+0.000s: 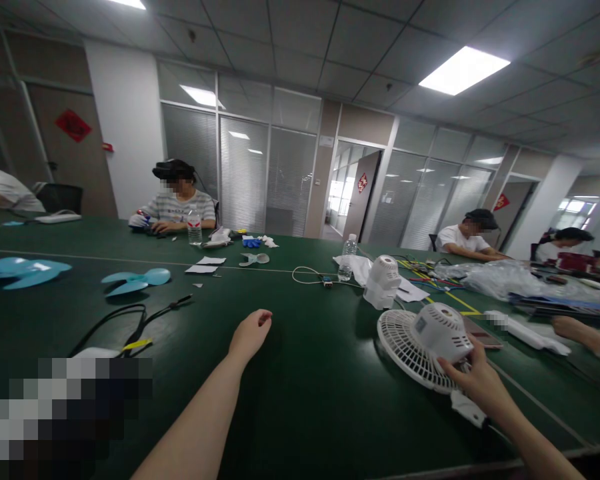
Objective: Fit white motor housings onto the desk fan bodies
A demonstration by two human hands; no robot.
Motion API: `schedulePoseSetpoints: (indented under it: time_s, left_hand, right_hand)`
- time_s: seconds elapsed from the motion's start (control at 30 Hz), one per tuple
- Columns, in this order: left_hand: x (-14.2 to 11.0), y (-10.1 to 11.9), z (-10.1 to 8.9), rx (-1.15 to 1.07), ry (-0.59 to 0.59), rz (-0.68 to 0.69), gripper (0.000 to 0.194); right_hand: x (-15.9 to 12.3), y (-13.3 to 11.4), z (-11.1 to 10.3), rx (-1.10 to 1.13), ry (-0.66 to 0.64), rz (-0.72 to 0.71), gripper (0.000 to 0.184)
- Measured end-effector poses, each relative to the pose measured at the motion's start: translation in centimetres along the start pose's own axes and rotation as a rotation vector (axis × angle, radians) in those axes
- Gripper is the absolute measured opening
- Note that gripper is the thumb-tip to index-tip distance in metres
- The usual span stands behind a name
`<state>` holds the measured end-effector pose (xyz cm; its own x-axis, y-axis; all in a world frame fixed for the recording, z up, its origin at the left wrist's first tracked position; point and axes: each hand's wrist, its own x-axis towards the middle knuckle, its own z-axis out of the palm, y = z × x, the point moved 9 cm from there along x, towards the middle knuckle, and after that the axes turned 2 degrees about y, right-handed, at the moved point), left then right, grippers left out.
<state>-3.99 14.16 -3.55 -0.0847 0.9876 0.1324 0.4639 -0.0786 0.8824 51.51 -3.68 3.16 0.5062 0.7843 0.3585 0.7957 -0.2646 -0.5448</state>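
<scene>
My right hand (473, 377) grips the white motor housing of a fan head (443, 330), its thumb and fingers on the near right side. That housing sits over a round white fan grille (397, 340) on the green table. Over the table's middle, my left hand (250, 337) has its fingers curled in. I cannot see whether anything is inside them. A second white motor housing (381, 283) stands behind the fan head. Close to my right wrist lies a small white piece (469, 408).
Blue fan blades (137, 280) and black cables (140, 327) lie to the left. A water bottle (349, 257) stands behind the housings. Plastic wrap (510, 277) and a white bar (527, 332) are at right, near another person's hand (577, 330). Other people sit around the table.
</scene>
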Motion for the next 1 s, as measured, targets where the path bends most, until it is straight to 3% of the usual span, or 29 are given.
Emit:
schedulePoseSetpoints:
  time_s: [0.33, 0.7, 0.83, 1.0]
  left_hand:
    - [0.2, -0.1, 0.6, 0.119, -0.048, 0.010, 0.029]
    - [0.4, -0.3, 0.9, 0.171, -0.081, 0.019, 0.033]
    - [0.4, -0.3, 0.9, 0.173, -0.083, 0.015, 0.032]
    - [0.5, -0.2, 0.9, 0.178, -0.081, 0.006, 0.031]
  right_hand:
    - [-1.0, -0.8, 0.3, -0.026, 0.049, -0.032, 0.100]
    - [-2.3, -1.7, 0.5, -0.085, 0.063, 0.073, 0.102]
    - [-1.8, -2.6, -0.3, -0.029, 0.145, -0.048, 0.109]
    - [-1.7, -3.0, -1.6, -0.082, 0.189, -0.014, 0.103]
